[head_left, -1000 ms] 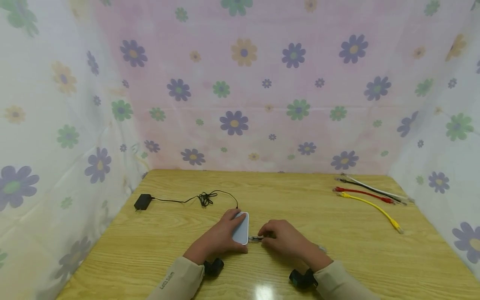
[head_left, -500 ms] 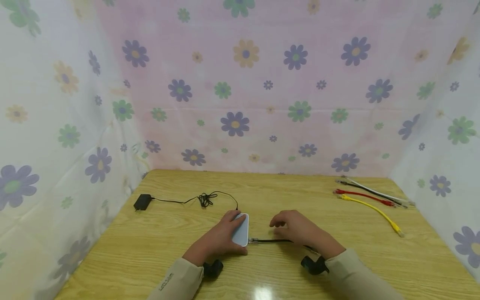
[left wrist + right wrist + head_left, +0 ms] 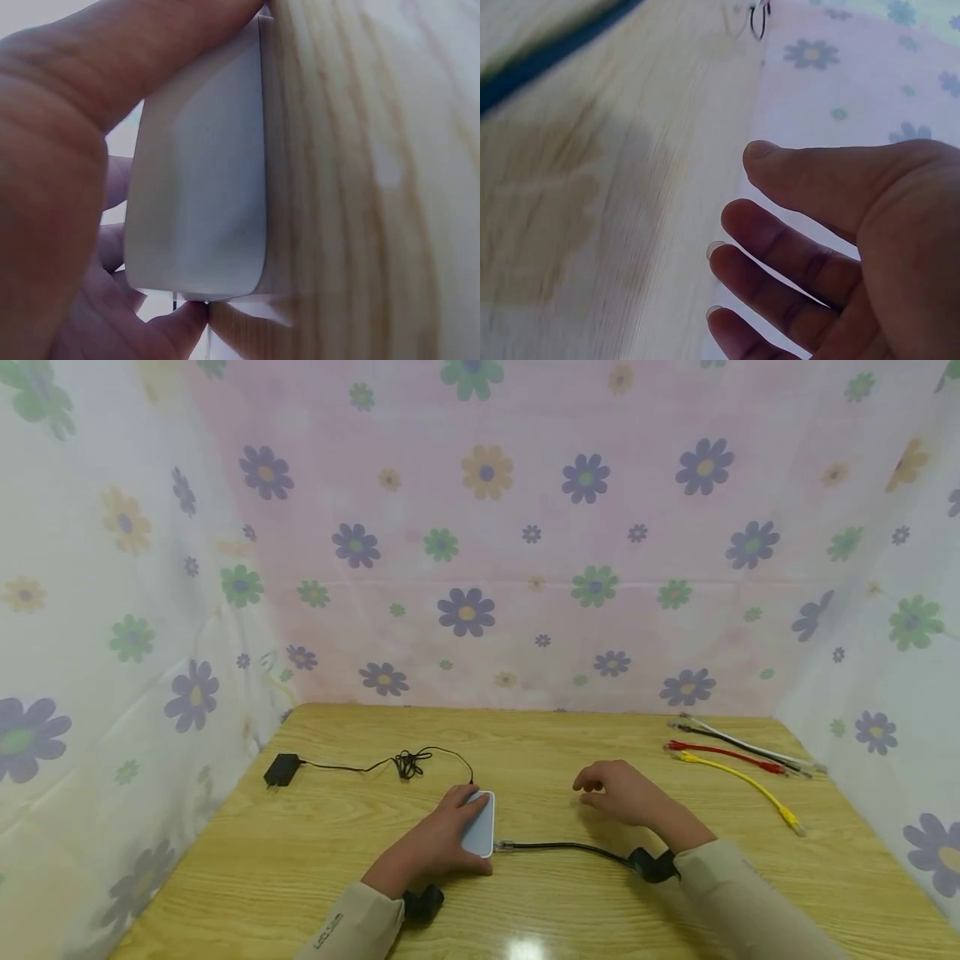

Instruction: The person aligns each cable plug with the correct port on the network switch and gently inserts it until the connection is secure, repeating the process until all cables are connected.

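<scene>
One flat white box with rounded corners and a blue-grey top (image 3: 482,837) rests on the wood-grain desk (image 3: 337,827), gripped between thumb and fingers of the left hand (image 3: 431,843). The clear plug (image 3: 506,846) of a slim black cable (image 3: 558,845) sits at its right edge; beyond that cable, the right hand (image 3: 626,795) holds nothing, fingers loosely bent.
</scene>
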`<move>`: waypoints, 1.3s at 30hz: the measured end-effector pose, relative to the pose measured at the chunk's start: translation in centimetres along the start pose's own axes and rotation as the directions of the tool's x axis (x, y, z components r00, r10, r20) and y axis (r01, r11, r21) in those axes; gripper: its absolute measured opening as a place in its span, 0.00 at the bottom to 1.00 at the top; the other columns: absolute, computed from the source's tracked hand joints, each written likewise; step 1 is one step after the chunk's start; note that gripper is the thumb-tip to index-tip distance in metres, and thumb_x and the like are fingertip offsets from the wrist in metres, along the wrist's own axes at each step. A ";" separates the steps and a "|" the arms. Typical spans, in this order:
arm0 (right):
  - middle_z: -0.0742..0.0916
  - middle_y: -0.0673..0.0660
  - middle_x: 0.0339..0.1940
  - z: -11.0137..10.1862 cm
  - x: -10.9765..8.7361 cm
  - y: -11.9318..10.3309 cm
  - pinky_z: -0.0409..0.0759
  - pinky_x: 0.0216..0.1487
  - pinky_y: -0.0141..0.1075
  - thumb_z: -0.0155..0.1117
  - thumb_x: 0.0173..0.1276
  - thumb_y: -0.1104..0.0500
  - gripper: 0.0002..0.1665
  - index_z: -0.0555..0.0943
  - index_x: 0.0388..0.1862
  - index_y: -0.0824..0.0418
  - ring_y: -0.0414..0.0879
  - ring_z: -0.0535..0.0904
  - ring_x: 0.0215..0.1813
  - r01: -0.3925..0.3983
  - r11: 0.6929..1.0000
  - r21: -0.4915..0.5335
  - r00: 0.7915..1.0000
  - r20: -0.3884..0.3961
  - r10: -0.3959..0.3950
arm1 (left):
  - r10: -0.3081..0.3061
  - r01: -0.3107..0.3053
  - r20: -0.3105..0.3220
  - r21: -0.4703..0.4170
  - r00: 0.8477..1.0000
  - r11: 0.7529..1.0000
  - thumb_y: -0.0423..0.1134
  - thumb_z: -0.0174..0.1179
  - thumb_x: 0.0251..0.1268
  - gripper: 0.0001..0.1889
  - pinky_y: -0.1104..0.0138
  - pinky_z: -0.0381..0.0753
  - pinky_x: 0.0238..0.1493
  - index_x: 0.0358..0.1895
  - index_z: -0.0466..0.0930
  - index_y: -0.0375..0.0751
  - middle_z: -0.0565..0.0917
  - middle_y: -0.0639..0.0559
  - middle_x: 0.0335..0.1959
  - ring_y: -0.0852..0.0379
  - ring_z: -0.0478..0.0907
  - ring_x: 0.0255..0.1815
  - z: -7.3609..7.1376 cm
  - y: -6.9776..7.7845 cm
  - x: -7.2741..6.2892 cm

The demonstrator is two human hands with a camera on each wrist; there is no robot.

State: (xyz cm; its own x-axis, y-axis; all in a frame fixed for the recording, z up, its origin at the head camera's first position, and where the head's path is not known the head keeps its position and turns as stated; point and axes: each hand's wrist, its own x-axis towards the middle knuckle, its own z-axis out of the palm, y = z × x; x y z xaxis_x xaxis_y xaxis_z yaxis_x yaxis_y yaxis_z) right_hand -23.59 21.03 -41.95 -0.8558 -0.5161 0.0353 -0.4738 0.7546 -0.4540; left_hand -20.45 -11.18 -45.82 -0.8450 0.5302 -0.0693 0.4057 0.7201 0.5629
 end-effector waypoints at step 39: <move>0.81 0.72 0.51 -2.8 -1.9 10.0 0.77 0.44 0.57 0.60 0.68 0.61 0.14 0.83 0.48 0.65 0.66 0.79 0.48 -0.263 0.952 -0.155 0.951 -0.208 0.229 | 0.000 0.000 -0.012 0.008 1.000 1.000 0.63 0.71 0.48 0.54 0.55 0.74 0.53 0.78 0.52 0.52 0.49 0.49 0.79 0.46 0.57 0.73 0.3 -0.6 0.0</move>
State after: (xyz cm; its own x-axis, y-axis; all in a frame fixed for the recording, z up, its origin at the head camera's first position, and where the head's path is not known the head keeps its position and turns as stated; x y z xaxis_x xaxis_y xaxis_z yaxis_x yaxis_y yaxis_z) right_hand -27.24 30.70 -44.10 -0.9654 -0.2341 0.1147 -0.2584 0.9171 -0.3035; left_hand -20.62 -11.45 -46.42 -0.8490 0.5251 -0.0598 0.4084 0.7236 0.5564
